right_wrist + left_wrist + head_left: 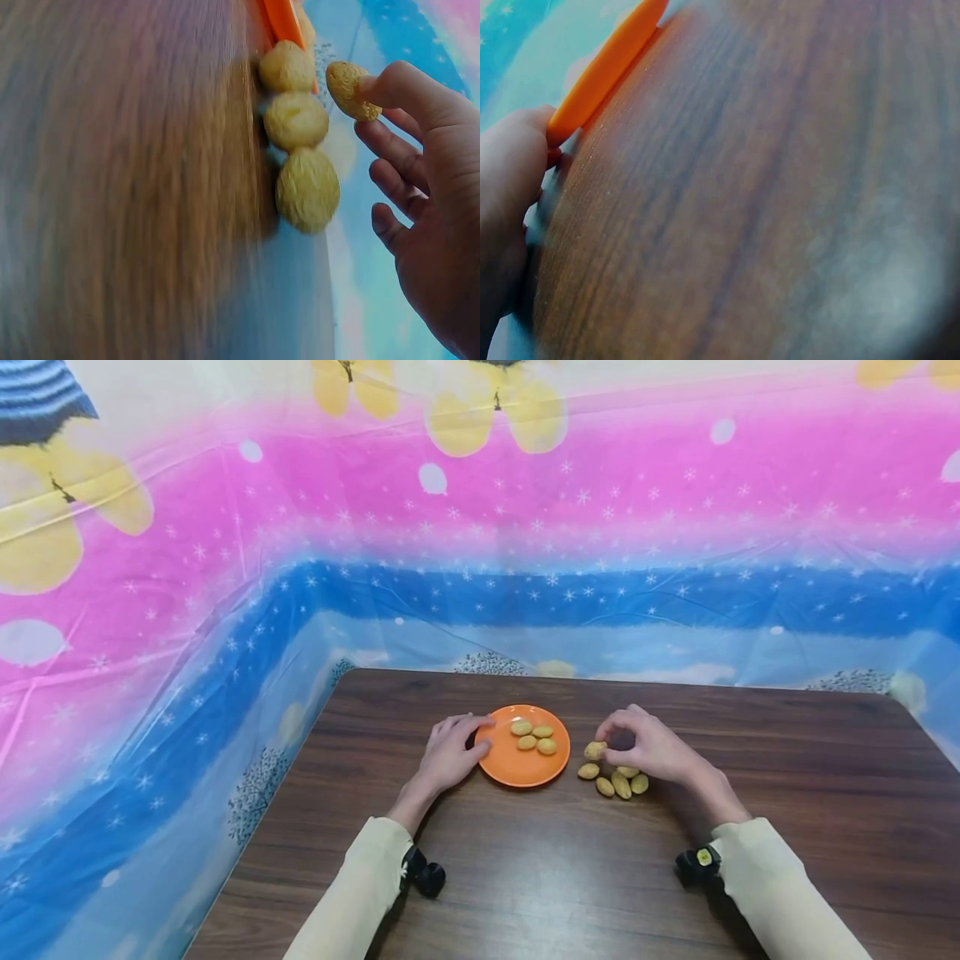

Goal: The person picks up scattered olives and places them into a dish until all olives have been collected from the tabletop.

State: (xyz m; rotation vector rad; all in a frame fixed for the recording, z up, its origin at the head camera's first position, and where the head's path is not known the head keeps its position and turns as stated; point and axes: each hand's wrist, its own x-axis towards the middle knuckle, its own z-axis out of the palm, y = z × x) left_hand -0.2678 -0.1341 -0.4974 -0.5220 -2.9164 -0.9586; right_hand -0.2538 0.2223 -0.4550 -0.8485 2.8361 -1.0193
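An orange plate point(525, 772) carries several wrinkled, yellow-brown oval pieces point(527, 742), like nuts or dried fruit. At its left rim, my left hand point(450, 752) holds the edge with thumb and fingers; the left wrist view shows the thumb against the plate's side point(604, 71). Right of the plate, my right hand point(648, 747) pinches one oval piece point(595, 750) between thumb and index finger. That piece point(349, 90) looks rough and is raised off the table in the right wrist view, the other fingers loosely bent. Below the hand lie several more pieces point(621, 785), partly covered by it.
The dark wood-grain table point(555, 877) has a far edge close behind the plate. A pink and blue printed cloth point(525, 527) hangs behind and at the left. Black wrist cameras point(430, 878) sit by both cream sleeves point(780, 877).
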